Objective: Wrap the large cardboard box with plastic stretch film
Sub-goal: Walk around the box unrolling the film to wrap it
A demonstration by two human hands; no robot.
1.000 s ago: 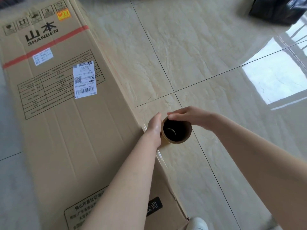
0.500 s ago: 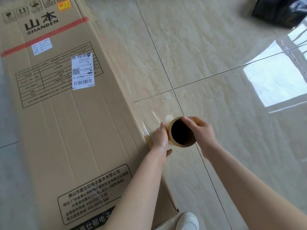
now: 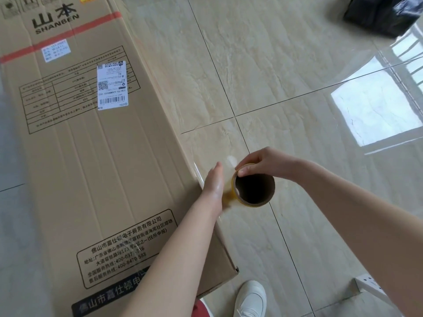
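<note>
A big brown cardboard box (image 3: 96,170) lies flat on the shiny tile floor (image 3: 286,65) and fills the left side of the view. It runs from the near edge up to the far edge. On its top there is a white label (image 3: 111,84) with a bar code, and farther away a red stripe (image 3: 61,37) goes across it. The left hand (image 3: 214,181) is at the right edge of the box, with its fingers straight and together, flat against that edge. Just to the right of it is the roll of stretch film (image 3: 253,185), standing on end so you look down into its dark brown tube. The right hand (image 3: 263,164) holds the roll at the far rim, with the thumb on top and the fingers curled round the outside. A bit of clear film (image 3: 198,173) shines where it meets the box edge, next to the left hand. A white shoe (image 3: 250,298) is on the floor at the near end, right by the box corner. A black bag (image 3: 384,14) sits far away on the right.
</note>
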